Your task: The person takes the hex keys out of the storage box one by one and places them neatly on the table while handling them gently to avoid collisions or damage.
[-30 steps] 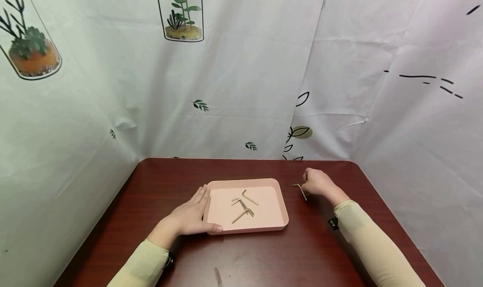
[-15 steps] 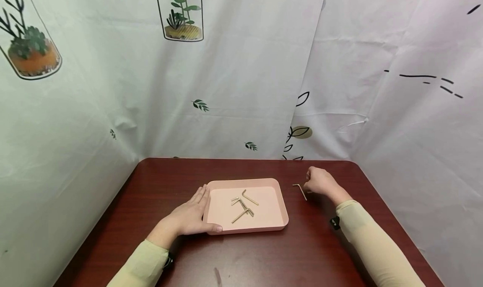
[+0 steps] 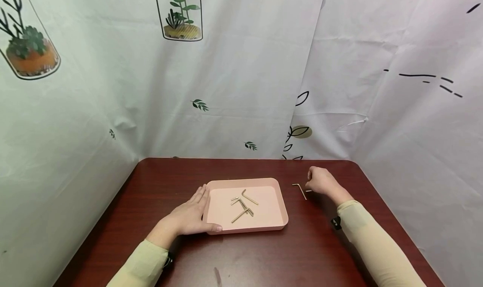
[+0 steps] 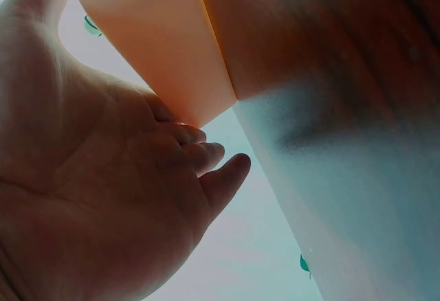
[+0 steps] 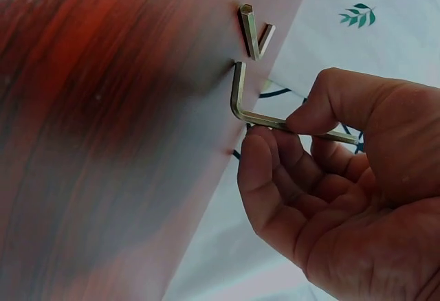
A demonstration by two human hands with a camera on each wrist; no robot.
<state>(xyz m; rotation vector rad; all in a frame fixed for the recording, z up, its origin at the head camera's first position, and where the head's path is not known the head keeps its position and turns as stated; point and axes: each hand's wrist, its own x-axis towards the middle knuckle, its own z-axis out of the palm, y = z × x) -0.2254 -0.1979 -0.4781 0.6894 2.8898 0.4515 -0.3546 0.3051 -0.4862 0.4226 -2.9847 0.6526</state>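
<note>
A pink tray [image 3: 269,213] lies on the table with several brass-coloured hex keys [image 3: 242,206] jumbled in its middle. My left hand [image 3: 188,215] rests against the tray's left side, fingers straight along it and thumb at the front rim. To the right of the tray, my right hand [image 3: 322,182] pinches an L-shaped hex key [image 5: 265,120] between thumb and fingertips, its short arm pointing away from the hand. Just left of that hand, a second hex key [image 3: 300,190] lies on the table; the right wrist view shows this loose key [image 5: 249,36] beyond the held one.
The dark red wooden table [image 3: 264,262] has rounded far corners. A white curtain [image 3: 234,77] printed with plants hangs behind it and along both sides. A dark smudge [image 3: 218,275] marks the table's near part.
My right hand has shifted slightly right and away from the loose hex key. A bit of the held key now shows beneath the hand. The left hand and tray have stayed in place.
</note>
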